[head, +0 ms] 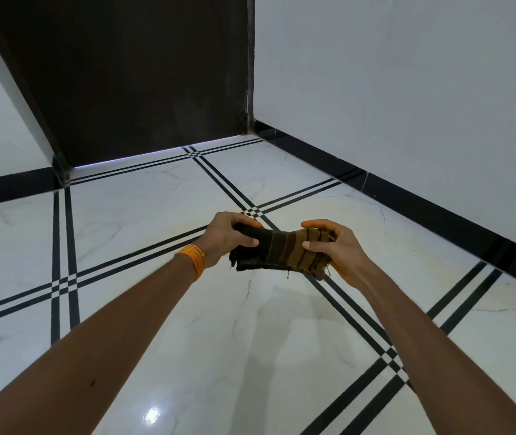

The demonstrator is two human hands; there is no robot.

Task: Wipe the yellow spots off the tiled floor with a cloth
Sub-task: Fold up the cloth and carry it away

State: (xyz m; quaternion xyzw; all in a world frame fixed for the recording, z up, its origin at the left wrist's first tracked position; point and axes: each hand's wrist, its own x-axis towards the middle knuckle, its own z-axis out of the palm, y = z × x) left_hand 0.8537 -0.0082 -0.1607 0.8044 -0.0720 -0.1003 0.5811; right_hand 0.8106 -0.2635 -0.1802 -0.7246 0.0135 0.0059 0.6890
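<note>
Head view: both bare forearms reach forward over a glossy white marble-look tiled floor with black double-line borders. The left hand and right hand hold a folded brown-and-olive striped cloth between them, in the air above the floor and not touching it.

Left grip: fingers curled over the dark end of the striped cloth, thumb pressing on its near face. Right grip: thumb and curled fingers pinching the lighter end. The cloth spans hand to hand, with its frayed lower edge hanging loose.

An orange thread band wraps the left wrist. The floor under the hands has a faint yellowish cast, possibly staining or just reflection; cannot tell.

A dark brown door stands at the far end, with a strip of light along its bottom edge. A white wall runs along the right above black skirting. A bright glare spot sits on the near tile.
</note>
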